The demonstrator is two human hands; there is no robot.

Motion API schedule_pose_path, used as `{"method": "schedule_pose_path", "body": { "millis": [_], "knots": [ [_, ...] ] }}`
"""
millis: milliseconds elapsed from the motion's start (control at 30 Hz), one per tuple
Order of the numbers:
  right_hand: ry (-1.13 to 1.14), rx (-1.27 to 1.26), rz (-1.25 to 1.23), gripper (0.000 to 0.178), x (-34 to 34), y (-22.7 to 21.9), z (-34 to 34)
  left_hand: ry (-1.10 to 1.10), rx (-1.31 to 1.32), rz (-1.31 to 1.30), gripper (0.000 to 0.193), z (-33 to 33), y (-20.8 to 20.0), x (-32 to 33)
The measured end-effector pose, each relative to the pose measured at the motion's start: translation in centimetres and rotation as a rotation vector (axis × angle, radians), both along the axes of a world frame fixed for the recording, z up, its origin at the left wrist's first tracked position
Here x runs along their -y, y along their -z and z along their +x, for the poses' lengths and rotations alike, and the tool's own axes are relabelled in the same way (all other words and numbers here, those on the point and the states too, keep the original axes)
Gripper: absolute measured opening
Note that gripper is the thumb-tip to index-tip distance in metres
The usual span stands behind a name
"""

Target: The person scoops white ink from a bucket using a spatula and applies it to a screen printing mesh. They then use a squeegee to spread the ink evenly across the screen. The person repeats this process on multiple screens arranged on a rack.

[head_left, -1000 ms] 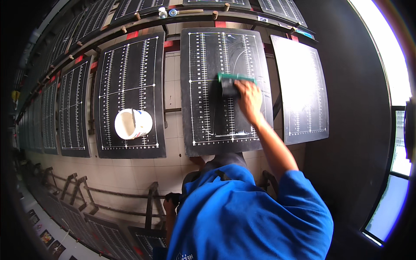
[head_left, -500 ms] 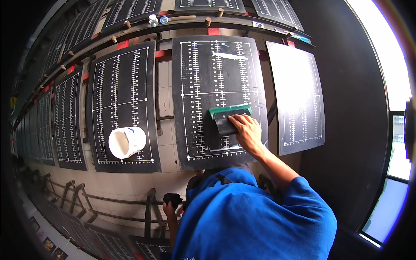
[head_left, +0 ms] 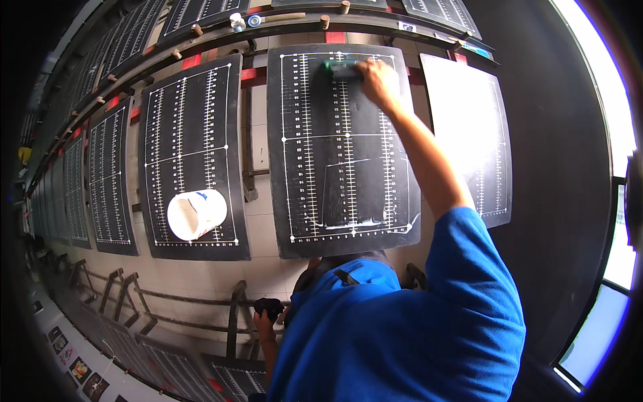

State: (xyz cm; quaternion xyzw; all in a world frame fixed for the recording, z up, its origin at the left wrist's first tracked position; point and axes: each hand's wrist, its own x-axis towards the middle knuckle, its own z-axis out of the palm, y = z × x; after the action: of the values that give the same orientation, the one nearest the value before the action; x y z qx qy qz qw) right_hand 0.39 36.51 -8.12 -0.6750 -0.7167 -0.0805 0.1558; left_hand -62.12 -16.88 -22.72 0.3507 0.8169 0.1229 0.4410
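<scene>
My right hand (head_left: 377, 79) grips a squeegee (head_left: 343, 70) with a dark body and a green edge, smeared by motion, near the far edge of a large black board (head_left: 315, 191). White ruler-like scales, a frame line and dots mark this board. Thin white residue (head_left: 365, 223) lies along its near part, and a faint line outlines a rectangle there. Down at the lower left, away from the board, my left hand (head_left: 264, 325) is closed around a black cloth (head_left: 269, 307). The right forearm crosses the board's right side.
A white bucket (head_left: 195, 216) lies tipped on the board (head_left: 161, 127) to the left. A glaring board (head_left: 462, 127) stands on the right. Behind runs a dark rail (head_left: 368, 33) with wooden pegs, a white bottle (head_left: 237, 22) and a tape roll (head_left: 254, 21).
My right hand has carried the squeegee from the board's near half to its far end. The white streak near the far end no longer shows; white residue shows at the near end.
</scene>
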Motion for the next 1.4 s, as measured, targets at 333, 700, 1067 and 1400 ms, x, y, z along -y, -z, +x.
{"method": "schedule_pose_path", "body": {
  "millis": [333, 700, 1067, 1400],
  "knots": [
    [-0.038, -0.145, -0.26, 0.057, 34.4, -3.1, -12.2, -0.12, 0.235, -0.05, 0.022, 0.6, 4.1, -3.7],
    [0.015, -0.097, -0.268, 0.053, 41.9, -4.0, -12.9, -0.281, 0.438, -0.02, 0.025, -0.9, 4.2, -7.2],
    [-0.185, -0.129, -0.076, 0.049, 15.8, -0.6, -9.6, -0.294, 0.298, -0.088, 0.031, -2.0, -0.6, 0.9],
    [-0.005, -0.019, 0.042, 0.024, -4.3, 0.0, -3.6, -0.281, 0.139, -0.056, 0.027, 0.0, -2.3, 1.7]
  ]
}}
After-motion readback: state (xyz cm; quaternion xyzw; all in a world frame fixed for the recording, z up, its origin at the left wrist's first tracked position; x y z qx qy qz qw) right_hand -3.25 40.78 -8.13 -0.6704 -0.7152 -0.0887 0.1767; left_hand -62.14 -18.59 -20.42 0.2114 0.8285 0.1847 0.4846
